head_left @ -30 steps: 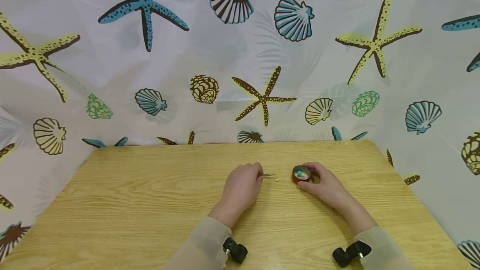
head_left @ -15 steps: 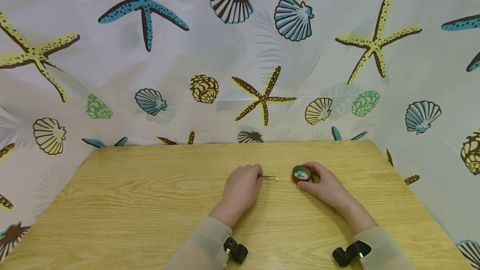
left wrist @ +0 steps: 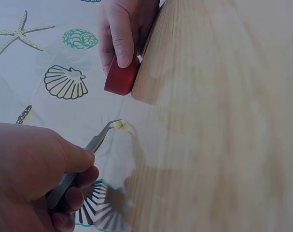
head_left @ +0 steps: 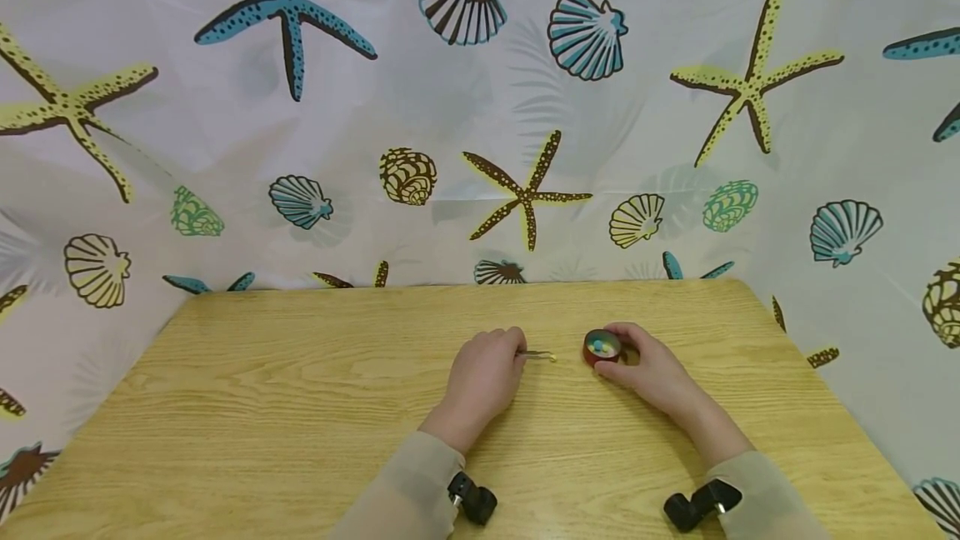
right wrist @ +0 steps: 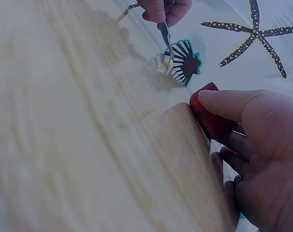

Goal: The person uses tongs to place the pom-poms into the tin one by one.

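My left hand (head_left: 483,373) pinches a pair of bent-tip tweezers (left wrist: 95,143) between thumb and fingers. At the tweezers' tips sits a small yellow bead (left wrist: 118,124), close to the table top; whether it touches the wood cannot be made out. To the right, a small round red container (head_left: 594,359) stands upright on the table, with blue and yellow pieces (head_left: 598,347) inside. Thumb and fingers of my right hand (head_left: 660,377) grip its side. In both wrist views only the container's red outer wall (right wrist: 211,113) shows, its contents hidden.
The wooden table (head_left: 300,407) reaches back to a whitish cloth (head_left: 450,107) printed with starfish and shells, which also stands at the sides. Black wrist cameras (head_left: 472,498) are strapped over both sleeves.
The tweezers' tips have gone from spread apart beside the yellow bead to close together at it. My right hand and the red container have stayed in place.
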